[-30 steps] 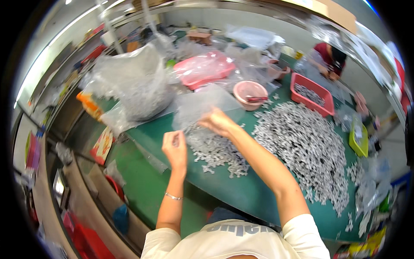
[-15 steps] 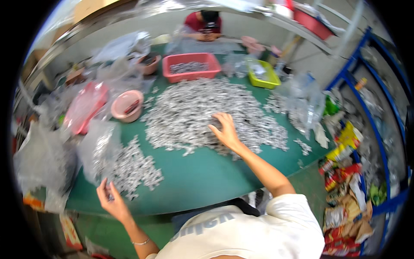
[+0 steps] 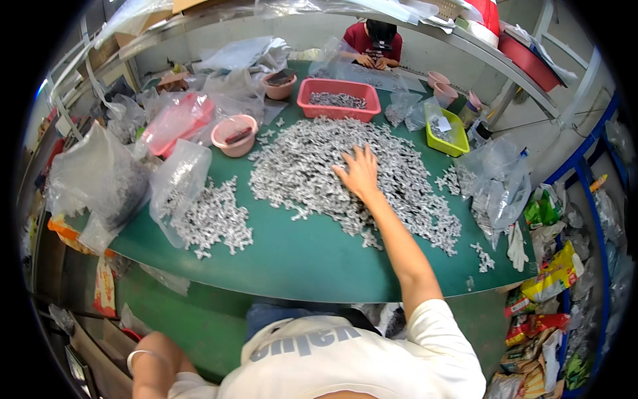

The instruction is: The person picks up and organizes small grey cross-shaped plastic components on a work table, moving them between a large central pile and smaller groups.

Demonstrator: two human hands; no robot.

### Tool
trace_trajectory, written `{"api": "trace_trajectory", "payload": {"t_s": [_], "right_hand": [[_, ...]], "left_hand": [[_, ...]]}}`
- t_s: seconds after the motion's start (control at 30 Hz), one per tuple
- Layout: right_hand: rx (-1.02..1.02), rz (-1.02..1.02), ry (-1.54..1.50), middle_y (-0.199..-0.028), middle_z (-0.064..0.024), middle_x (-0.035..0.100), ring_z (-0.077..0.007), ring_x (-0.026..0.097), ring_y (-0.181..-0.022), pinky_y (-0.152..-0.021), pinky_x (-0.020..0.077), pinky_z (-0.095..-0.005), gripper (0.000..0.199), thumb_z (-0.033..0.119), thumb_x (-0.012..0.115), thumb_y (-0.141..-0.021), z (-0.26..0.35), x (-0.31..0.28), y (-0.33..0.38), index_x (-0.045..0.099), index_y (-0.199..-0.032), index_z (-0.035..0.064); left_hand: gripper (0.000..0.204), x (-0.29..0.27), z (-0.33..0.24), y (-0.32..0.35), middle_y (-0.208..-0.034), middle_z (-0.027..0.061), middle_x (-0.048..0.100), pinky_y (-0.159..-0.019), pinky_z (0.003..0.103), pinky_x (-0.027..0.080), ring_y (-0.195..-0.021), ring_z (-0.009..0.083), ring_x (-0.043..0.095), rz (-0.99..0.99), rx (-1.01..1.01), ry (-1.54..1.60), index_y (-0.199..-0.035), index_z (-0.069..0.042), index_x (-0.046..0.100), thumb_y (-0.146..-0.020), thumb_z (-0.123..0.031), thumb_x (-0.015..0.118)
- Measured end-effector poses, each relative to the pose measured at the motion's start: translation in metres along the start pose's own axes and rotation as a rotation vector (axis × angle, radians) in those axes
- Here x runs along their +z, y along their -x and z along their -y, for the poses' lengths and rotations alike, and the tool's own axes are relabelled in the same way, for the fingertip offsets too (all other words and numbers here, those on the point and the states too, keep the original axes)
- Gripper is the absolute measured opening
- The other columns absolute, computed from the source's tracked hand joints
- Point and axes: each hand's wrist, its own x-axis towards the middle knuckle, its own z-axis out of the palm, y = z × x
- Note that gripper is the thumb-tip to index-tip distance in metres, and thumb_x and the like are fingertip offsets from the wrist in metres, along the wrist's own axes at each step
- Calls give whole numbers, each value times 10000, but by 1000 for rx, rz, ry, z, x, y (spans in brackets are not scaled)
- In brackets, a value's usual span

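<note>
A wide pile of small grey metal-looking parts (image 3: pixel 306 159) covers the middle of the green table (image 3: pixel 299 266). On its upper face lies my right hand (image 3: pixel 361 176), palm down, fingers spread and touching the parts, holding nothing that I can see. My left arm is bent at the lower left corner, with a pale bracelet (image 3: pixel 138 354) at the wrist; that hand's fingers cannot be seen. Beside a clear plastic bag (image 3: pixel 183 179) on the left lies a smaller heap of the same parts (image 3: pixel 216 219).
A pink tray (image 3: pixel 372 106) of parts stands behind the pile, a yellow-green basket (image 3: pixel 438 144) to its right. Pink bowls (image 3: pixel 232 143) and plastic bags (image 3: pixel 100 173) crowd the left. A blue rack (image 3: pixel 585 159) stands right. Across the table sits another person (image 3: pixel 375 43).
My left hand has left the small heap and dropped to the lower left, near my body. My right hand stays on the pile, fingers more spread. The view has shifted.
</note>
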Motion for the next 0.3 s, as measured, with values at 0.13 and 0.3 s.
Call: {"api": "trace_trajectory", "payload": {"t_s": [0.13, 0.3], "right_hand": [[-69, -56, 4, -1108, -175, 543, -395, 337, -1220, -1005, 249, -515, 479, 431, 554, -805, -15, 2, 6, 589, -1060, 27], [-129, -98, 56, -1018, -182, 575, -374, 401, -1178, -965, 290, -492, 420, 370, 556, -810, -14, 0, 5, 588, -1007, 1]], "left_hand": [[226, 11, -37, -7, -757, 114, 601, -646, 321, 465, -703, 233, 608, 466, -643, 590, -837, -21, 586, -816, -215, 472], [245, 57, -69, 0, -904, 160, 577, -462, 278, 367, -545, 179, 470, 212, 94, 116, -791, -35, 602, -711, -247, 509]]}}
